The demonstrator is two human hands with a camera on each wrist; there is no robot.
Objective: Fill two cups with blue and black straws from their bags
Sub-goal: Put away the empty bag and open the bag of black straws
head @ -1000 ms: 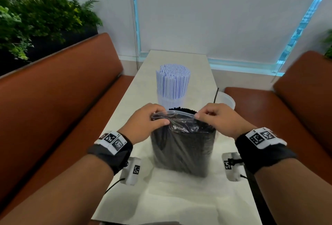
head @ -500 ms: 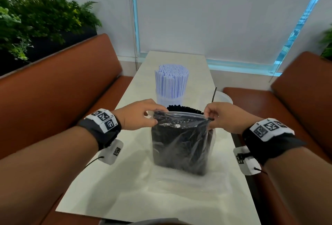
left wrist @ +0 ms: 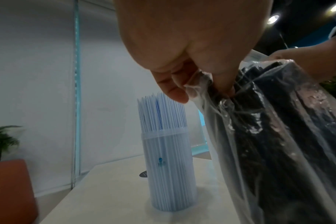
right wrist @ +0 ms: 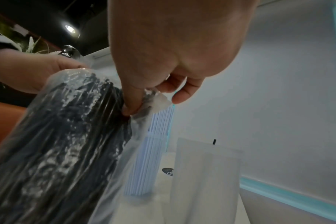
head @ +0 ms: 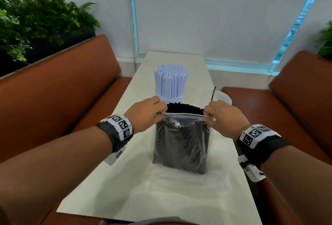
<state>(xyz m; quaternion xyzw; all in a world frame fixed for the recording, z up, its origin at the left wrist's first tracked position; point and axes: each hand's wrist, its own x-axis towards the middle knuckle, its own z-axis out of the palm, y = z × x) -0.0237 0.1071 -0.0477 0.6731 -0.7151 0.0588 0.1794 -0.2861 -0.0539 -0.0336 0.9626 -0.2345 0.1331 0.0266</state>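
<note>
One cup [head: 170, 97] already stood full of blue straws [head: 171, 80] while your left hand [head: 146, 115] and right hand [head: 222, 117] each pinched the top of the bag [head: 181, 145] of black straws [head: 185, 107], standing near you, with the second cup [right wrist: 203, 178] nearly empty.

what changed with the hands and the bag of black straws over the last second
Both hands moved apart to the bag's top corners, stretching its mouth taut: the left hand went left, the right hand right. Each keeps its pinching grip on the bag of black straws. The cup of blue straws and the second cup stayed put.
</note>
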